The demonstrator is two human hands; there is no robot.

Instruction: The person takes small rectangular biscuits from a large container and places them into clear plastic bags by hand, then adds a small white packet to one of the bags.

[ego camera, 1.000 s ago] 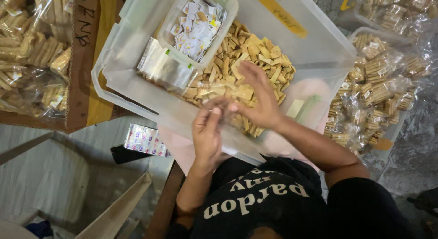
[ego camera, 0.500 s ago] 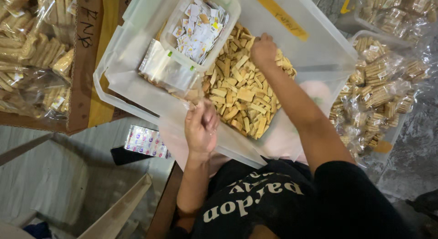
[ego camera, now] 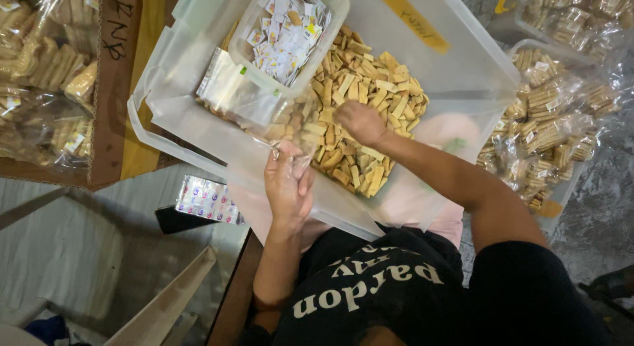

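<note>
A large clear plastic bin [ego camera: 198,131] holds a heap of short tan sticks [ego camera: 370,88]. My right hand [ego camera: 360,122] lies palm down on the middle of that heap, fingers curled into the sticks; what it grips is hidden. My left hand [ego camera: 288,187] is at the bin's near wall, pinching the mouth of a clear plastic bag [ego camera: 290,124] that lies over the sticks. Beside the bag rests a stack of flat shiny empty bags [ego camera: 234,91]. A smaller clear tub [ego camera: 254,52] full of little white packets [ego camera: 290,29] sits in the bin's far left part.
Bagged tan sticks fill a tray on the right [ego camera: 548,121] and a cardboard box on the left [ego camera: 109,121]. A printed foil sheet [ego camera: 208,200] lies on a dark object below the bin. A pale board [ego camera: 165,306] leans at lower left.
My right hand left the bag by my left hand, reached to the far side of the heap, then came back to its middle. My left hand stayed on the bag.
</note>
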